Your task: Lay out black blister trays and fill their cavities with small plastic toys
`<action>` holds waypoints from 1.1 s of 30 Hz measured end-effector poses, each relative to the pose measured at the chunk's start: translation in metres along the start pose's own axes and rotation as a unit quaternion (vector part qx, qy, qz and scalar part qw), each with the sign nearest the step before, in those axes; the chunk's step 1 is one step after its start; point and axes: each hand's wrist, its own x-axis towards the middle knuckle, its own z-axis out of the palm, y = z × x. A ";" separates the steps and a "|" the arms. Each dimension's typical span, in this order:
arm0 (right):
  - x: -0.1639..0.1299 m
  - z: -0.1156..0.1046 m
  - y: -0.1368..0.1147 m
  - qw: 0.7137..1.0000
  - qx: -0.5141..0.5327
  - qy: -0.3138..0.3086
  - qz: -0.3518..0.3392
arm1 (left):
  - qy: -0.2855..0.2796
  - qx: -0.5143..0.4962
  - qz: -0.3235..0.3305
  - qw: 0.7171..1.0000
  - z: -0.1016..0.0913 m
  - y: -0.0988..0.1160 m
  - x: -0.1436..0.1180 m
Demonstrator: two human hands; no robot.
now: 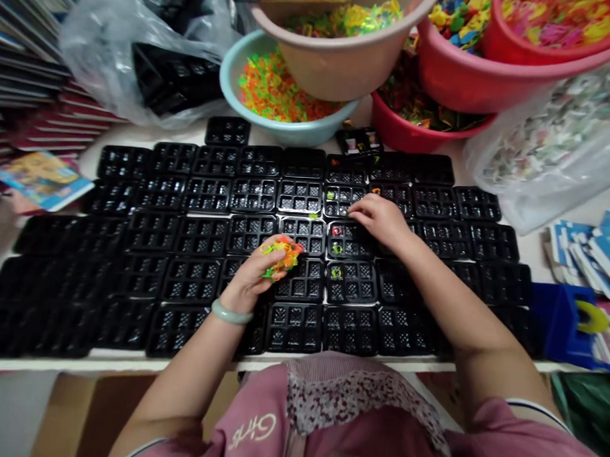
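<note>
The left hand cups a loose clutch of small neon plastic pieces, light, stiff and apt to spill, best pinched singly. Just right of that grip, the right hand presses fingertips into a black compartment tray; whether it pinches a piece cannot be told. Beyond, basins brim with more on the desk.

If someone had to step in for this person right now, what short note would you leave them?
Left hand: cupped shut on a handful of small plastic pieces, orange, yellow and green, held over the black trays.
Right hand: fingers down on a tray in the middle rows, at a compartment.
Done: only a few compartments near the right hand hold a piece, such as the green ring.
Left: nearly all other trays look unfilled. More pieces are in the blue bowl behind.
</note>
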 end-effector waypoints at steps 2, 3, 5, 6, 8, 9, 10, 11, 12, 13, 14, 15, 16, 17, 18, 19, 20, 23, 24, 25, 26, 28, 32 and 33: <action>0.021 0.018 -0.021 0.999 -0.022 -0.040 -0.029 | -0.004 -0.007 0.008 1.000 -0.004 -0.001 -0.001; 0.030 0.027 -0.029 0.997 -0.040 -0.060 -0.039 | -0.007 -0.007 0.011 1.000 -0.006 -0.001 -0.001; 0.045 0.042 -0.040 0.991 -0.080 -0.093 -0.055 | -0.011 -0.007 0.016 1.000 -0.008 0.000 -0.002; 0.050 0.047 -0.042 0.988 -0.096 -0.106 -0.062 | -0.013 -0.007 0.018 1.000 -0.010 0.000 -0.003; 0.056 0.052 -0.043 0.982 -0.120 -0.124 -0.078 | -0.018 -0.008 0.021 1.000 -0.012 0.000 -0.004; 0.057 0.053 -0.043 0.979 -0.129 -0.130 -0.084 | -0.021 -0.010 0.022 0.999 -0.013 0.000 -0.004; 0.058 0.053 -0.042 0.978 -0.135 -0.134 -0.090 | -0.025 -0.011 0.023 0.999 -0.015 0.000 -0.004; 0.059 0.052 -0.041 0.976 -0.139 -0.136 -0.096 | -0.028 -0.012 0.024 0.999 -0.016 0.000 -0.003; 0.060 0.052 -0.039 0.975 -0.140 -0.137 -0.101 | -0.030 -0.013 0.025 0.999 -0.017 -0.001 -0.002; 0.060 0.052 -0.038 0.975 -0.140 -0.138 -0.107 | -0.031 -0.015 0.025 0.999 -0.017 -0.001 -0.002; 0.061 0.052 -0.037 0.975 -0.136 -0.141 -0.110 | -0.031 -0.017 0.025 0.999 -0.018 -0.001 -0.001; 0.062 0.052 -0.035 0.975 -0.129 -0.144 -0.110 | -0.030 -0.018 0.025 0.999 -0.019 -0.002 0.000; 0.063 0.051 -0.034 0.976 -0.117 -0.147 -0.108 | -0.029 -0.021 0.023 0.999 -0.020 -0.002 0.000; 0.064 0.051 -0.032 0.978 -0.101 -0.149 -0.103 | -0.027 -0.023 0.020 0.999 -0.021 -0.002 0.000; 0.065 0.050 -0.031 0.981 -0.081 -0.148 -0.098 | -0.025 -0.025 0.017 0.999 -0.022 -0.001 0.000; 0.066 0.049 -0.030 0.984 -0.057 -0.144 -0.093 | -0.022 -0.028 0.017 0.999 -0.023 -0.001 -0.001; 0.066 0.048 -0.030 0.986 -0.034 -0.137 -0.090 | -0.019 -0.031 0.019 0.999 -0.024 -0.001 -0.001; 0.064 0.051 -0.041 0.988 0.015 -0.124 -0.095 | 0.001 -0.036 0.037 0.999 -0.029 -0.001 -0.002; 0.063 0.054 -0.048 0.987 0.021 -0.126 -0.101 | 0.010 -0.039 0.044 0.998 -0.030 -0.002 -0.003; 0.063 0.059 -0.056 0.985 0.023 -0.133 -0.109 | 0.019 -0.042 0.049 0.998 -0.031 -0.002 -0.003; 0.063 0.064 -0.064 0.983 0.021 -0.142 -0.115 | 0.027 -0.045 0.054 0.997 -0.032 -0.002 -0.003; 0.063 0.073 -0.077 0.980 0.008 -0.161 -0.119 | 0.040 -0.052 0.063 0.996 -0.031 -0.001 -0.003; 0.056 0.077 -0.087 0.983 0.066 -0.147 -0.092 | 0.048 -0.054 0.073 0.995 -0.025 -0.001 -0.005; 0.048 0.074 -0.088 0.981 0.115 -0.136 -0.075 | 0.045 -0.053 0.069 0.995 -0.022 -0.002 -0.006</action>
